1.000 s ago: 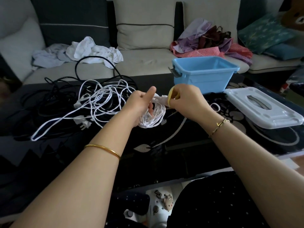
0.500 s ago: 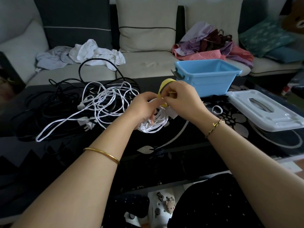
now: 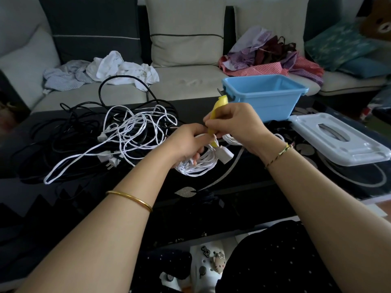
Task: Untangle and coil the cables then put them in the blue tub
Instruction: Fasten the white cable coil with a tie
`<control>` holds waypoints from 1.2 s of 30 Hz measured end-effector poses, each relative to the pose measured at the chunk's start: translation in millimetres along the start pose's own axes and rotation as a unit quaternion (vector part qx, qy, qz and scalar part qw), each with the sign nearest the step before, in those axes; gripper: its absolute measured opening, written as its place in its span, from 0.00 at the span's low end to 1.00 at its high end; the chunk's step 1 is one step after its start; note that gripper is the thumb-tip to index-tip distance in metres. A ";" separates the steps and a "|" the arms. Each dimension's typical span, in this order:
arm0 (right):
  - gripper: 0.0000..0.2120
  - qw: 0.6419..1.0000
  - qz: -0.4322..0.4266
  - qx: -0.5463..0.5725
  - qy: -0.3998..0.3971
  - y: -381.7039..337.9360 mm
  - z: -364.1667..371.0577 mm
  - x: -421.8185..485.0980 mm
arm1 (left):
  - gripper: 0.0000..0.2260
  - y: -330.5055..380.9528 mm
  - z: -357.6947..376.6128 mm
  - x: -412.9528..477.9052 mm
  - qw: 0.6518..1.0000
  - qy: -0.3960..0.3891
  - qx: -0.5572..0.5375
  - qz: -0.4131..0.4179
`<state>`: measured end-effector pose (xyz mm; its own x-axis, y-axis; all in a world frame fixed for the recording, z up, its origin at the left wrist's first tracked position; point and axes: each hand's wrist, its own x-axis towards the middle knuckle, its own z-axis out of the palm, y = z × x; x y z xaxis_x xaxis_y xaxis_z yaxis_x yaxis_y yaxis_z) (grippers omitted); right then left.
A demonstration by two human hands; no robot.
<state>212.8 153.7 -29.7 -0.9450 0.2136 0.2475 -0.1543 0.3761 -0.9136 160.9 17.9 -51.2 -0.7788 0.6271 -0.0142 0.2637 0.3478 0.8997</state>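
My left hand (image 3: 186,142) grips a coiled white cable (image 3: 198,166) just above the black table; its white plug (image 3: 225,154) sticks out to the right. My right hand (image 3: 234,123) pinches a yellow band (image 3: 218,108) that runs down to the coil between both hands. A loose tangle of white cable (image 3: 135,132) lies to the left on a heap of black cables (image 3: 69,132). The blue tub (image 3: 264,98) stands open behind my right hand.
The tub's white lid (image 3: 338,138) lies flat on the table's right side. A sofa behind the table carries white clothes (image 3: 118,70), a checked pile of cloth (image 3: 268,60) and teal cushions (image 3: 342,45). The black glass table (image 3: 232,199) ends close to my body.
My right hand has lifted the yellow band up and over the coil, stretching it longer. The coil's white plug has swung out to the right. My left hand keeps the coil.
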 end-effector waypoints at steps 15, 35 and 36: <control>0.13 0.992 0.108 -0.045 0.052 14.3 -11.8 4.5 | 0.09 12.3 4.1 -7.5 0.998 -0.018 -0.012 0.055; 0.05 0.925 0.267 0.251 -0.101 35.8 -11.7 6.1 | 0.11 15.1 4.2 -6.1 0.996 -0.030 -0.001 0.082; 0.05 0.919 0.271 0.268 -0.104 35.3 -10.9 5.9 | 0.11 15.9 4.6 -6.7 0.996 -0.029 -0.007 0.085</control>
<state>204.9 178.0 -57.0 -0.9509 0.0405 -0.3067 0.2883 -0.2437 -0.9260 172.9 22.4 -38.8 -0.6886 0.7161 0.1139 0.3807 0.2234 0.8973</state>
